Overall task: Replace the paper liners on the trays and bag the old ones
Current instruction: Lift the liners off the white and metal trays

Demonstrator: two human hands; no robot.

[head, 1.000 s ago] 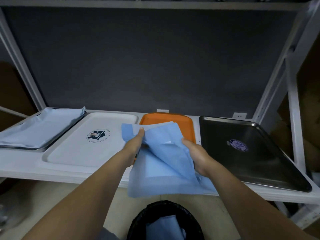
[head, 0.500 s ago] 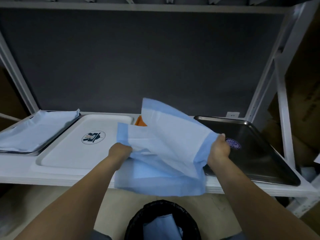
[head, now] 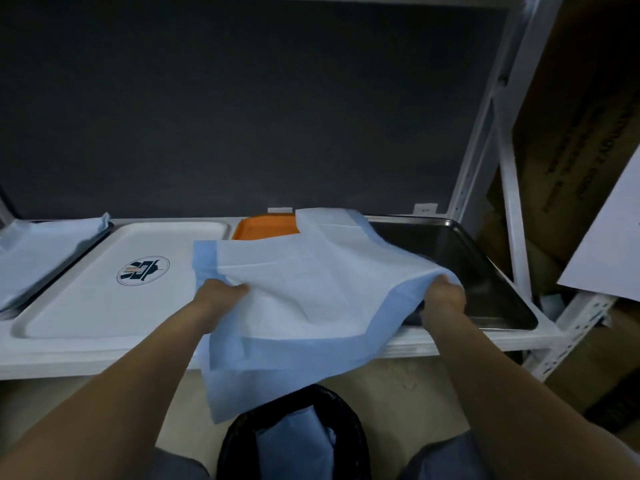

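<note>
Lowered, spread flatter than before: blue liner (head: 311, 299), over orange tray (head: 263, 228), front edge hanging past shelf (head: 69, 362). Pinched at sides by left hand (head: 221, 296), right hand (head: 445, 299); both grips closed on paper. Old liner (head: 294, 441) already in black bag (head: 239, 434) below. Far-left tray (head: 90, 241) lined; white tray (head: 104, 306), metal tray (head: 478, 271) bare. Cardboard boxes (head: 571, 116) right.

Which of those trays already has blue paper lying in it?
The far-left tray, covered by a blue liner; white tray, orange tray and steel tray look bare.
</note>
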